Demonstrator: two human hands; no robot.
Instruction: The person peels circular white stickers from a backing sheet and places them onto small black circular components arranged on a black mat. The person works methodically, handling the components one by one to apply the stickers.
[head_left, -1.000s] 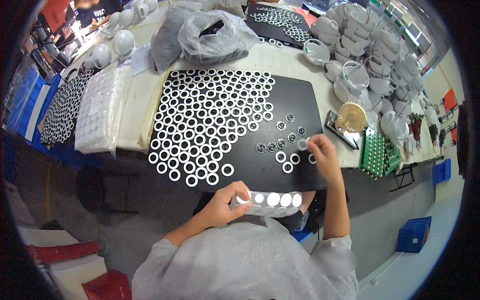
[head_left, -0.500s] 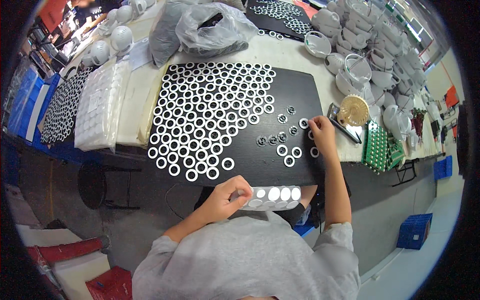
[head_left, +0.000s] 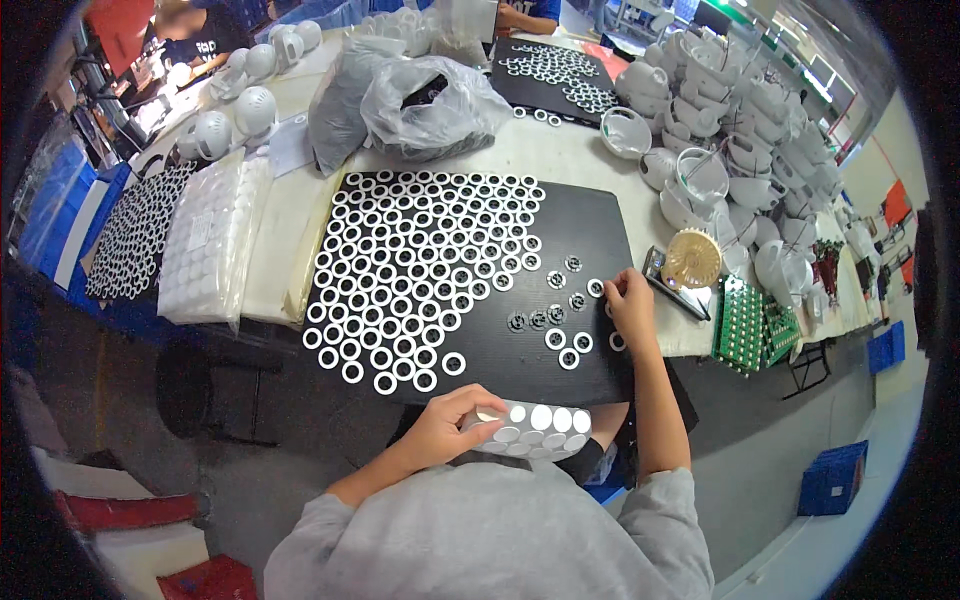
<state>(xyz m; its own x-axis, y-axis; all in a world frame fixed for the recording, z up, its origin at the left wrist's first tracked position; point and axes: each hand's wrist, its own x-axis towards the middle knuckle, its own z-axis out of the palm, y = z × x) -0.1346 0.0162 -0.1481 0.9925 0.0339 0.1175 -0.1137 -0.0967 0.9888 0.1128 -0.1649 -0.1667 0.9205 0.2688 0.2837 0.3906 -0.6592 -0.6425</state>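
My left hand (head_left: pixel 448 428) is closed on a strip or roll of round white stickers (head_left: pixel 541 432) at the near edge of the black board (head_left: pixel 590 220). With fingers pinched together, my right hand (head_left: pixel 632 308) is over the board's right edge, next to a white ring part (head_left: pixel 596 288); what it holds, if anything, is hidden. Many white ring parts (head_left: pixel 425 379) with dark centres cover the board's left and middle. Several dark round parts (head_left: pixel 538 321) without the wide white face lie nearer my right hand, beside a few more white rings (head_left: pixel 569 358).
A tan round part (head_left: pixel 693 258), a black pen-like tool (head_left: pixel 689 301) and green circuit boards (head_left: pixel 742 325) lie on the right. White housings (head_left: pixel 720 120) pile behind them. Plastic bags (head_left: pixel 435 110) stand at the back; a wrapped white pack (head_left: pixel 208 245) lies left. Other people work farther off.
The view has tipped, so the table sits lower in the picture and more background shows. My left fingers have shifted on the sticker strip. My right hand stays by the same rings.
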